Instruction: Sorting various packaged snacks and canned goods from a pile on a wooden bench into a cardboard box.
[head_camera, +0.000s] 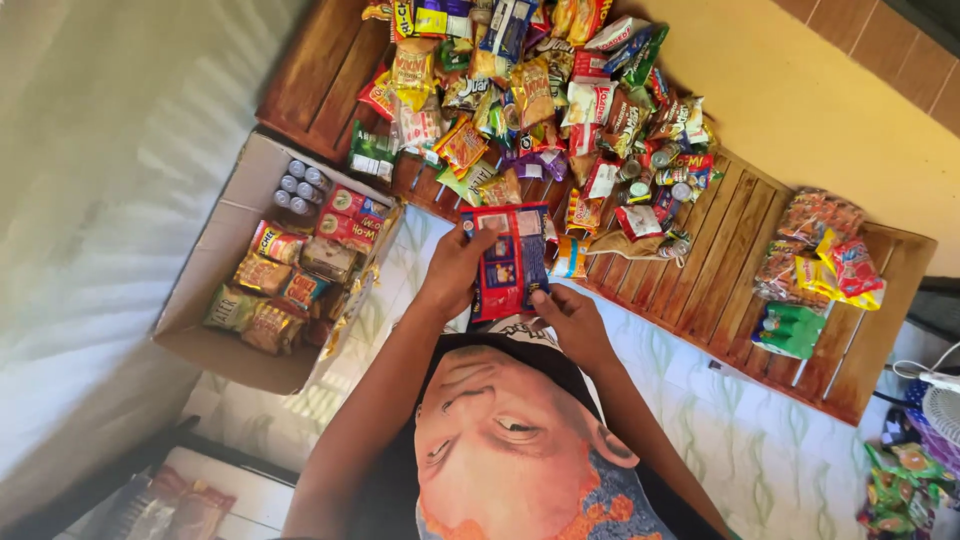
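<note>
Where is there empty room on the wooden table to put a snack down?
Bare planks show on the wooden table between the big snack pile and the small heap at the right end, and at the far left corner above the cardboard box. The middle is crowded, and the box is full.

A cardboard box (215, 262) of snacks sits beside a wooden bench (728, 262) heaped with packets (540, 90).
</note>
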